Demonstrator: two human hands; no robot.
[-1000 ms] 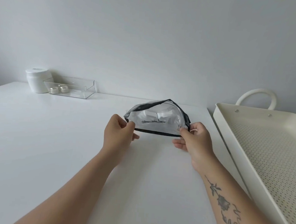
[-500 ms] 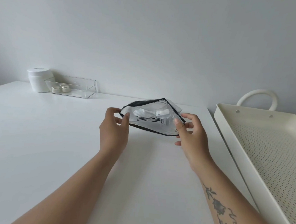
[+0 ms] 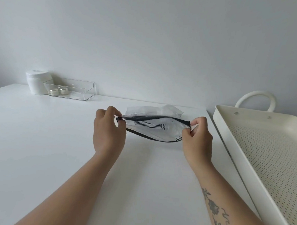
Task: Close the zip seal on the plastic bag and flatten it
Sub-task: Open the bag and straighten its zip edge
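**Clear plastic bag pinched at both ends of its open seal**

Clear plastic bag [image 3: 158, 128] with a dark zip seal [image 3: 154, 116] sits near the table's [image 3: 36, 148] far edge, toward its right side. The left hand [image 3: 108, 131] pinches the seal's left end, the right hand [image 3: 197, 138] its right end. The seal's two strips gape apart in the middle.

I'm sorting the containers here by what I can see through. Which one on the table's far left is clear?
The shallow rectangular box with two small jars inside is clear. The round lidded jar touching its left end is opaque white.
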